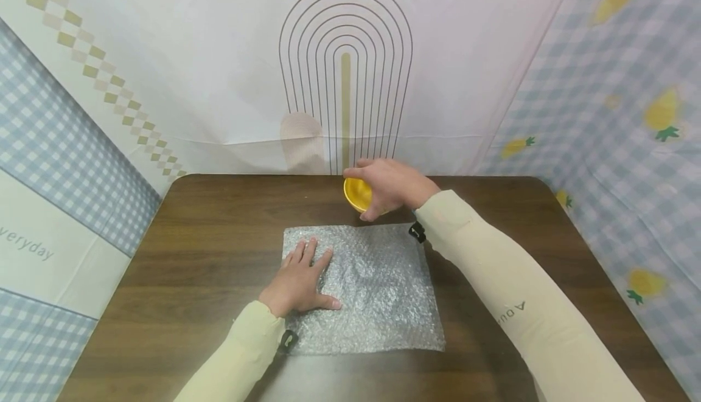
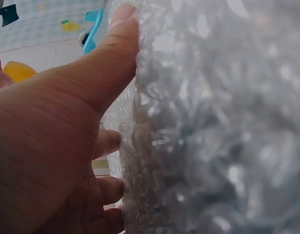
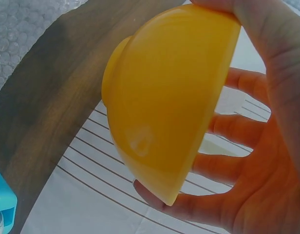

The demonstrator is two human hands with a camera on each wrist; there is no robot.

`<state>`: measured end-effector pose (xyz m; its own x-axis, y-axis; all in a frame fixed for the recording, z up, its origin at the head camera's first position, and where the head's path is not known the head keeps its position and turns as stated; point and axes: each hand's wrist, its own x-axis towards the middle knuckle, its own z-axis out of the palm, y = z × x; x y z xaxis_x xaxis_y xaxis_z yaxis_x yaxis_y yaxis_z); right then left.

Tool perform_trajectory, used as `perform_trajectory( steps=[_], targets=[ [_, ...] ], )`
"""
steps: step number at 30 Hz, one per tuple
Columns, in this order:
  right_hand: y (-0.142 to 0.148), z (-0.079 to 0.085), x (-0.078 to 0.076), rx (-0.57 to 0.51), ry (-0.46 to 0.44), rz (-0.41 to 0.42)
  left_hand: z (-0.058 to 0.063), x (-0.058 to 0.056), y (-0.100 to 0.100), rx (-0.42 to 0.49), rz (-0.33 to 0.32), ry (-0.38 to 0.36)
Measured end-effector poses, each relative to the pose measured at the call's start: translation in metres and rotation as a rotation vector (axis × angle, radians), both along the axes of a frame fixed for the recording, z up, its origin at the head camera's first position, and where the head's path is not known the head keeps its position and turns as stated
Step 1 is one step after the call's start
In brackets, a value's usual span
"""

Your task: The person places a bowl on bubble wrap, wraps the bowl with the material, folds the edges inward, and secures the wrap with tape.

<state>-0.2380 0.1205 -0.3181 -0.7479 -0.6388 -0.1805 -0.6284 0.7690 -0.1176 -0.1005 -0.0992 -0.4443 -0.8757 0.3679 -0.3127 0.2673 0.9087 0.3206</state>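
Note:
A yellow bowl (image 1: 357, 194) is at the far side of the table, beyond the bubble wrap's back edge. My right hand (image 1: 391, 184) grips it by the rim, thumb on the near side and a finger on the opposite side. In the right wrist view the bowl (image 3: 164, 97) shows its smooth outside and foot; it appears raised off the table. The left hand (image 1: 300, 280) rests with spread fingers on the left part of a sheet of bubble wrap (image 1: 378, 292). Up close in the left wrist view, the thumb touches the clear bubbles (image 2: 213, 122).
The brown wooden table (image 1: 219, 207) meets a white printed cloth (image 1: 230, 73) at its back edge. Checked cloth (image 1: 630, 146) hangs on the right side, with more on the left. A turquoise object (image 3: 4, 200) shows partly in the right wrist view; its kind is unclear.

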Motion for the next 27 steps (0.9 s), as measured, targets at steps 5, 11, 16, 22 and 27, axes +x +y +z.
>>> perform_trajectory(
  steps=[5, 11, 16, 22, 27],
  targets=[
    [-0.002, 0.001, 0.002, -0.002, -0.001, 0.007, -0.001, -0.001, 0.000, 0.000, -0.001, 0.003],
    [-0.003, 0.001, 0.005, 0.009, 0.002, 0.035, -0.002, 0.000, 0.000, -0.006, 0.002, -0.003],
    [-0.004, 0.000, 0.007, 0.011, 0.013, 0.052, -0.003, 0.000, 0.000, -0.011, 0.005, -0.005],
    [-0.005, 0.001, 0.010, 0.004, 0.009, 0.056, -0.002, -0.001, 0.001, -0.013, 0.006, -0.003],
    [-0.007, 0.003, 0.014, 0.001, -0.002, 0.060, -0.003, -0.001, 0.001, -0.014, 0.003, -0.003]
  ],
)
